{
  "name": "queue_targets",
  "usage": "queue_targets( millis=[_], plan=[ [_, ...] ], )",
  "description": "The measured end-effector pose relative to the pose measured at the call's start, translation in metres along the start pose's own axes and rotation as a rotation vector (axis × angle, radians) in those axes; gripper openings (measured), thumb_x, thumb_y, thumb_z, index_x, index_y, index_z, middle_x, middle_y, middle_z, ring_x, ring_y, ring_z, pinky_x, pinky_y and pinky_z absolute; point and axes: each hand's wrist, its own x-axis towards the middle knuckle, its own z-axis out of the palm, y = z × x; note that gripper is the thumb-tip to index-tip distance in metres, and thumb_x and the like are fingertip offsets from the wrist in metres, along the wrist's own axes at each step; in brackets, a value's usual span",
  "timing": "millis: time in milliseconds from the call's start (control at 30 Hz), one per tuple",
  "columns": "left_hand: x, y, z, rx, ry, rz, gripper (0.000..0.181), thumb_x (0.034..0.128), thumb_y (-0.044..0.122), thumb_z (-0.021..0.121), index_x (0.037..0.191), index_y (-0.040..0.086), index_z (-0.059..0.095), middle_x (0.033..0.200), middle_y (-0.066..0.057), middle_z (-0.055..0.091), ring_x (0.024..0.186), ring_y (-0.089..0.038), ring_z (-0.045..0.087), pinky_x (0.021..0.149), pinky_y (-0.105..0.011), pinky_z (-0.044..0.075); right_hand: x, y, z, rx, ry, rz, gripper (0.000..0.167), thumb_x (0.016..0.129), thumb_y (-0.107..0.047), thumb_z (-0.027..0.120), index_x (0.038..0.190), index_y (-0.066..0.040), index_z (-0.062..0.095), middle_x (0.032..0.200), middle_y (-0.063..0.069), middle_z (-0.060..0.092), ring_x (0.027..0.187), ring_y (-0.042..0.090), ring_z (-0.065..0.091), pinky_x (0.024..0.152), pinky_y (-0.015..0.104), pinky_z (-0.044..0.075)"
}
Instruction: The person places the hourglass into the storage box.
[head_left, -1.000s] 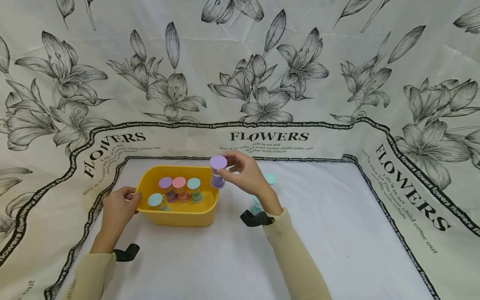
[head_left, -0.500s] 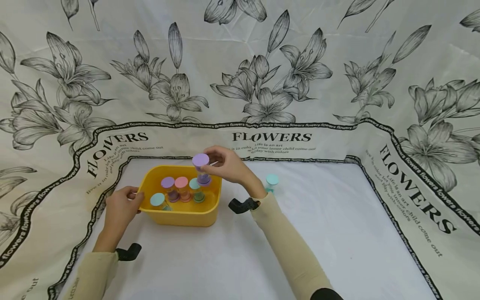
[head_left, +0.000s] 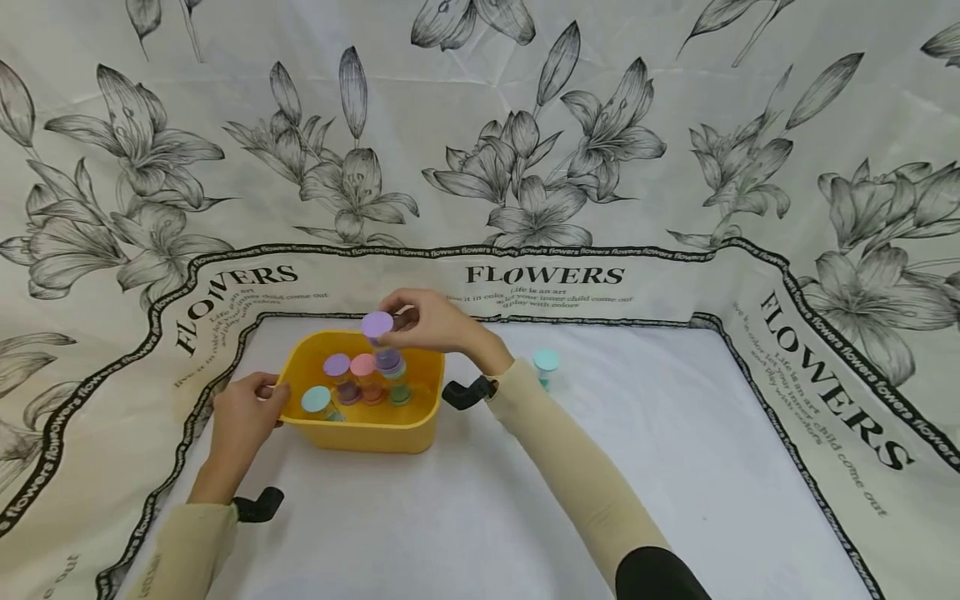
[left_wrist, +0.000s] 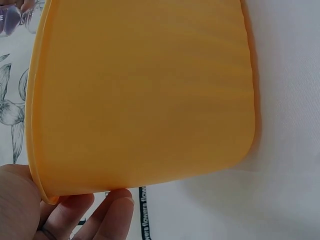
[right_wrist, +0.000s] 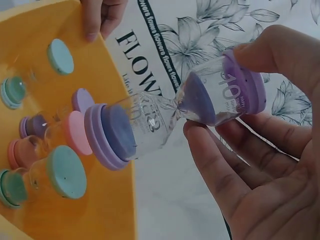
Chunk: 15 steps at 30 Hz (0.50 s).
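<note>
A yellow plastic bin [head_left: 360,437] stands on the white cloth. My left hand [head_left: 243,417] grips its left rim, thumb over the edge and fingers underneath on the outer wall. Above the bin's right part, my right hand [head_left: 431,321] holds a purple-capped sand timer [head_left: 377,325] by its upper end. In the right wrist view, this sand timer [right_wrist: 155,120] has purple sand in both bulbs and a "10" printed on the glass. Inside the bin stand a purple timer [head_left: 337,365], a pink timer [head_left: 364,365], a front-left teal timer [head_left: 316,400] and another teal timer [head_left: 400,392], partly covered by the held one.
Right of the bin, a teal sand timer [head_left: 546,361] stands on the white cloth [head_left: 675,467], its lower part hidden by my right sleeve [head_left: 570,458]. A flower-printed curtain [head_left: 525,167] rises behind and along both sides.
My right hand has carried the purple sand timer leftward, from the bin's right rim to above the timers inside. The left hand keeps its grip on the rim.
</note>
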Motion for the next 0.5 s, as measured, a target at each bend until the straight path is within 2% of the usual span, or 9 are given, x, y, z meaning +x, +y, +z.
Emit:
queue_targets(
  millis=[333, 500],
  plan=[
    [-0.002, -0.001, -0.002, 0.005, -0.002, -0.009, 0.036, 0.0981, 0.018, 0.062, 0.119, -0.011, 0.068, 0.091, -0.024, 0.072, 0.055, -0.017, 0.069, 0.048, -0.019, 0.054, 0.018, -0.009, 0.010, -0.128, -0.170, 0.019, 0.043, 0.087, -0.022, 0.078, 0.125, -0.008, 0.064, 0.122, 0.007, 0.068, 0.106, 0.013, 0.071, 0.092, 0.021, 0.057],
    [-0.002, -0.001, 0.000, 0.004, -0.003, -0.007, 0.036, 0.0984, 0.018, 0.061, 0.119, -0.010, 0.068, 0.093, -0.025, 0.072, 0.056, -0.016, 0.069, 0.049, -0.019, 0.054, 0.024, -0.005, 0.018, -0.157, -0.220, 0.039, 0.042, 0.087, -0.021, 0.079, 0.125, -0.009, 0.065, 0.121, 0.005, 0.068, 0.106, 0.013, 0.070, 0.091, 0.021, 0.058]
  ],
)
